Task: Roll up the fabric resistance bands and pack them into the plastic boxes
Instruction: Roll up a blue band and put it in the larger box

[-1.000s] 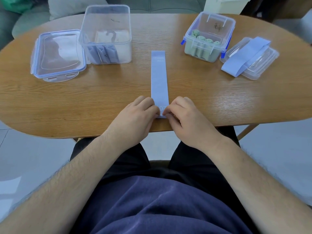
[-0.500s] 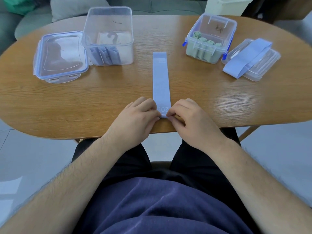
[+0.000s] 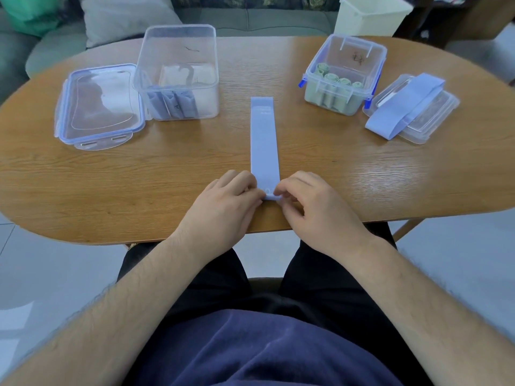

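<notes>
- Head view: on an oval wooden table (image 3: 111,190), a tall clear box (image 3: 178,51) stands far left, with blue bands (image 3: 172,104) packed upright against its near wall.
- A loose lid (image 3: 100,104) with a blue rim lies flat, touching the left side of that box.
- Far right stands a clip-lock box (image 3: 345,51) with blue latches, holding a row of green rolls (image 3: 338,79) on end.
- Just right of it lies another lid (image 3: 429,126), with a second blue band (image 3: 404,104) draped flat across it.
- Beyond the table are a grey cushion (image 3: 125,18) and a white bin (image 3: 367,15).
- Nothing lies between the hands and either box.
- Pale print shows near the far end of the middle band and again between the fingertips, but it is too faint to read.
- Dark scribbles mark both boxes' walls and are unreadable.
- The blue band (image 3: 264,140) lies flat in the middle of the table, running straight away from the person.
- It is light periwinkle, smooth and uncreased, and its near end is turned up into a small first fold.
- The left hand (image 3: 223,207) and right hand (image 3: 315,210) rest on the table near its front edge.
- Each hand's curled fingertips pinch one corner of that near end.
</notes>
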The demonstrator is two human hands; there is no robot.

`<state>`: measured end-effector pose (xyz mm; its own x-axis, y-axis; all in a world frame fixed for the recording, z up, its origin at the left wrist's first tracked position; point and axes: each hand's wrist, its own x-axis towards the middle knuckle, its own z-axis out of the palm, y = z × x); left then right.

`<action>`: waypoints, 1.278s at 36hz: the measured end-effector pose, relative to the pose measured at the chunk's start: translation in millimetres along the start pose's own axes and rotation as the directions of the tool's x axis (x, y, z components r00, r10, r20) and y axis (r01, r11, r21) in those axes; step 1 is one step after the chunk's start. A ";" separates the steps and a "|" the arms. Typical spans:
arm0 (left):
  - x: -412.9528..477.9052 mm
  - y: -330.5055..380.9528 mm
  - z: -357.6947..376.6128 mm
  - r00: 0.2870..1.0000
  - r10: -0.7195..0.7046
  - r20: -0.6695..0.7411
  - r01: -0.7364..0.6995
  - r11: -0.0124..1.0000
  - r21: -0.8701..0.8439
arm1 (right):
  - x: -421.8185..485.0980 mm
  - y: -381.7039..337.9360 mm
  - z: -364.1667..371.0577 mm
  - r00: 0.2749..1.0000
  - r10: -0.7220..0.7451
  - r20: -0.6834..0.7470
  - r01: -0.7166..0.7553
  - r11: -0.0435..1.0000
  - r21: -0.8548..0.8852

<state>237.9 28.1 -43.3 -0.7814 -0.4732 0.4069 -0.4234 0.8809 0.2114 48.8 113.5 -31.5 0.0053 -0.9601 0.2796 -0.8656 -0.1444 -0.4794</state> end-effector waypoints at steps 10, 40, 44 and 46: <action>10.2 -0.6 -3.3 0.999 -0.043 0.028 0.043 0.999 -0.004 | 7.9 3.6 0.6 1.000 -0.011 -0.003 0.011 1.000 -0.002; 24.3 -12.7 4.0 0.997 -0.060 -0.057 0.056 0.996 -0.068 | 23.1 15.9 -0.1 0.995 -0.072 -0.067 0.072 0.997 0.004; 26.2 -13.6 4.3 0.996 -0.073 -0.042 0.070 0.995 -0.065 | 24.3 20.6 -0.8 0.994 -0.087 -0.059 0.087 0.996 -0.004; 26.8 -15.2 5.6 0.996 -0.081 -0.035 0.078 0.994 -0.072 | 25.8 21.9 0.7 0.994 -0.087 -0.062 0.087 0.996 0.000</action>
<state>220.8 2.0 -40.6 -0.7280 -0.5422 0.4195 -0.4489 0.8395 0.3060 30.3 85.4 -35.4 0.0498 -0.9271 0.3714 -0.8620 -0.2278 -0.4529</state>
